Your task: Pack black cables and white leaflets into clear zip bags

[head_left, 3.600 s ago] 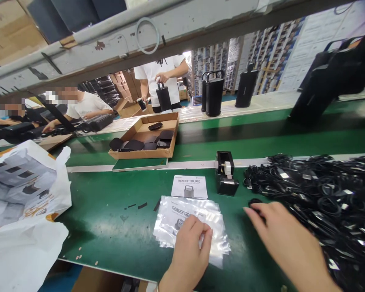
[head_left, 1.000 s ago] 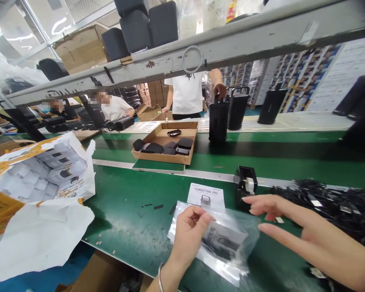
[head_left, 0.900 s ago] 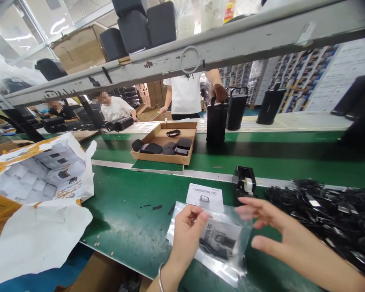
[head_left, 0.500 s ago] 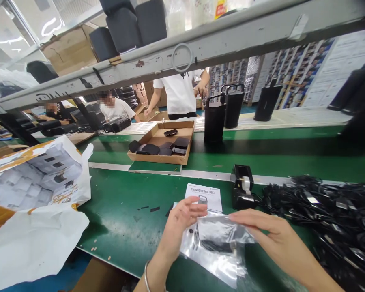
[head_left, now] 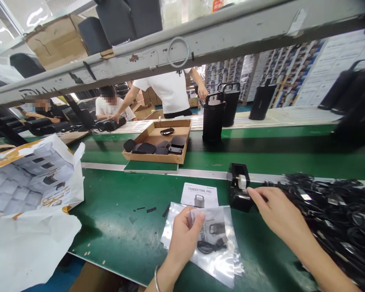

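Observation:
My left hand (head_left: pixel 185 239) is closed on the upper edge of a clear plastic bag (head_left: pixel 220 253) and holds it against the green table (head_left: pixel 118 219). Inside the bag are a printed booklet and a coiled black cable. More clear bags lie under it. My right hand (head_left: pixel 275 211) is off the bag, its fingers stretched out with the tips at the black tape dispenser (head_left: pixel 239 190). A loose "Thunder Trail Pro" booklet (head_left: pixel 200 194) lies just behind the bag.
A big heap of black cables (head_left: pixel 331 207) fills the right side. Torn white wrapping with boxes (head_left: pixel 30 182) lies left. A cardboard tray of black parts (head_left: pixel 156 144) and black speakers (head_left: pixel 213 119) stand on the belt. A person in white (head_left: pixel 170 91) works opposite.
My right hand has let go of the bag and moved right and away to the tape dispenser. The bag has been lowered flat onto the table under my left hand.

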{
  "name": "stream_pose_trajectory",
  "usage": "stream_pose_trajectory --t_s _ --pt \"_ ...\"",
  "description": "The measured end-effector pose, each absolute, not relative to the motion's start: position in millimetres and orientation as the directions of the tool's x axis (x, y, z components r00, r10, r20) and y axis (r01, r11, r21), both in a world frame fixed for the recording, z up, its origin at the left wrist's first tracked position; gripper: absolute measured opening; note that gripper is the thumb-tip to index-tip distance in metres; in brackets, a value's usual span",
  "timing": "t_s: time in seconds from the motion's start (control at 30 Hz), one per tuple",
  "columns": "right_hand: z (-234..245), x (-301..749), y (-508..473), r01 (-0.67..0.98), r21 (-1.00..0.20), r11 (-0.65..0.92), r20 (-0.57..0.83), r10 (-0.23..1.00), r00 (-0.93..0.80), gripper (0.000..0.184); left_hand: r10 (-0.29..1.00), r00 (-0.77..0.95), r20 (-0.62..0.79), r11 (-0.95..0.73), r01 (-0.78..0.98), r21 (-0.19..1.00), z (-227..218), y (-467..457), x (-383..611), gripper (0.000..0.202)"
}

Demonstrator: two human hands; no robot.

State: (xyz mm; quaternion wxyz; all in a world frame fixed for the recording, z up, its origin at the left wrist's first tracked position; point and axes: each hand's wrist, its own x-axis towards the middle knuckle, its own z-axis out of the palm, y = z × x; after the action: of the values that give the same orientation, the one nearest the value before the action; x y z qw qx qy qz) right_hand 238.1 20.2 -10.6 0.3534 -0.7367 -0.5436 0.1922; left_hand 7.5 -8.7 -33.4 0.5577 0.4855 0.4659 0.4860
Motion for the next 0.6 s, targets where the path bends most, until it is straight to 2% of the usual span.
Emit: stream_pose_trajectory --t_s 0.17,0.3,0.4,0.6 --pt "-14 232 32 0.466 -0.863 -0.192 -0.047 0.951 0.305 0.035 0.998 0.045 -0.049 0.053 -0.109 0.993 -38 -12 14 0.031" --pt "-22 219 19 0.284 -0.948 -0.147 -0.055 0.95 0.306 0.042 0.997 0.043 -0.057 0.062 -0.109 0.992 -39 -13 15 0.033" --pt "-36 212 9 0.305 -0.945 -0.12 -0.013 0.943 0.332 0.04 0.997 0.033 -0.066 0.069 -0.113 0.991 -40 -12 15 0.033" --pt "-51 221 -9 0.486 -0.854 -0.183 0.046 0.906 0.421 0.033 0.999 0.013 -0.036 0.037 -0.077 0.996 -40 -13 16 0.03"
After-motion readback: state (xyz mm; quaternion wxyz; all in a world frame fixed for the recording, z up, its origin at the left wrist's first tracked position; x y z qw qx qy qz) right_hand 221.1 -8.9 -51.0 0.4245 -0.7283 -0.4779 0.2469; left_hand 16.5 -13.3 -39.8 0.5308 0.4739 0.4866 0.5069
